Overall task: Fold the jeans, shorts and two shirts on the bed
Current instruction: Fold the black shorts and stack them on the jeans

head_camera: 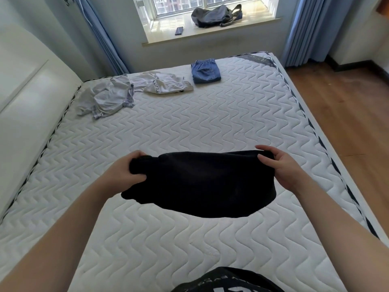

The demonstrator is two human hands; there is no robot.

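Note:
I hold the black shorts [202,184] stretched between both hands above the near half of the bed [210,127]. My left hand [126,171] grips their bunched left end. My right hand [282,167] pinches their right end with fingers curled over the edge. At the far end of the mattress lie folded blue jeans [205,71]. Left of them a white shirt [162,83] with black lettering lies crumpled, and a pale grey shirt [107,98] lies crumpled near the far left edge.
A white headboard [25,98] runs along the bed's left side. Wooden floor [353,114] lies to the right. On the window sill [210,28] sit a dark bag [214,15] and a phone [179,31]. Blue curtains hang on both sides.

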